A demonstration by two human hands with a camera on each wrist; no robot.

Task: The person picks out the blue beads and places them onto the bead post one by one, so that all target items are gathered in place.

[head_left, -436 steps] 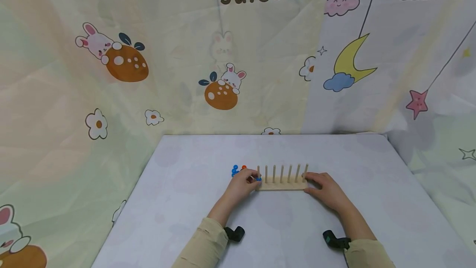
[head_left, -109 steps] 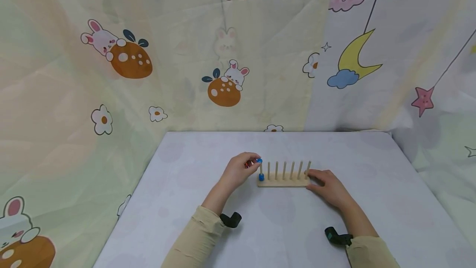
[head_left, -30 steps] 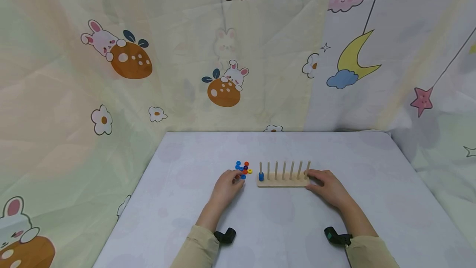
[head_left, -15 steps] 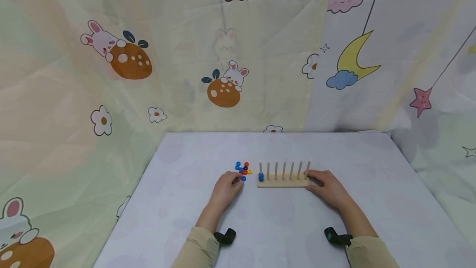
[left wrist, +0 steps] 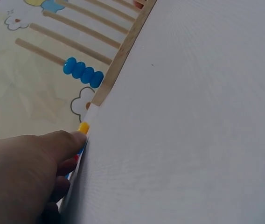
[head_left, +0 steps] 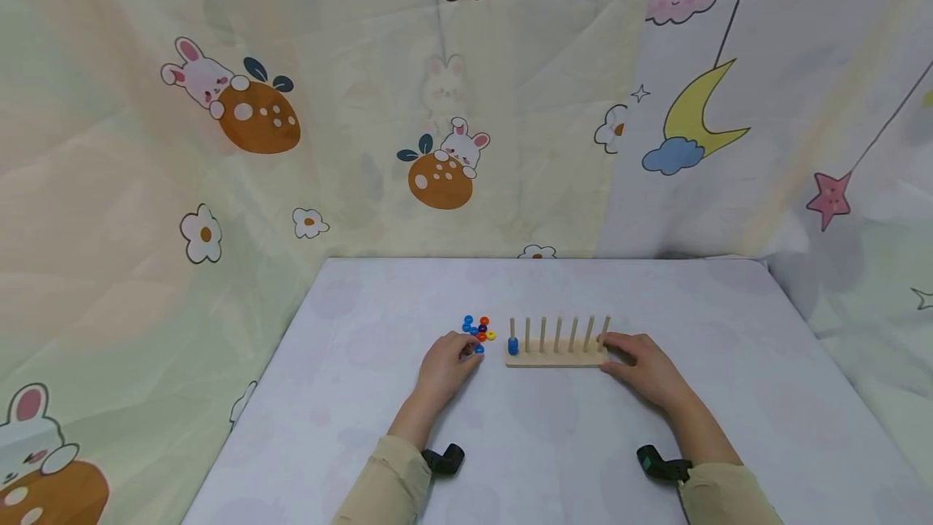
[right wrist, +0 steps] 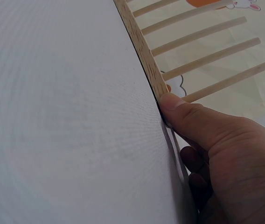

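In the head view, my left hand (head_left: 446, 367) is at the near side of a small group of loose beads, its thumb and forefinger pinching a blue bead (head_left: 479, 349). My right hand (head_left: 645, 367) grips the right end of a wooden peg rack (head_left: 557, 359); in the right wrist view the thumb (right wrist: 172, 101) presses on the base's front edge. Several blue beads (left wrist: 83, 72) are stacked on the leftmost peg, down at the base. The other pegs carry no beads. From the left wrist, the hand largely hides the loose beads.
Beyond the left fingers lie loose beads: blue ones (head_left: 467, 321), an orange-red one (head_left: 484, 321), a dark one (head_left: 482, 329) and a yellow one (head_left: 492, 336). A pale cloth covers the table (head_left: 554, 444). Behind it hangs a printed curtain (head_left: 350, 104).
Blue beads have stacked up on the leftmost peg since the earliest frame. The left hand has come back from that peg's top to the loose beads. The right hand keeps its grip.
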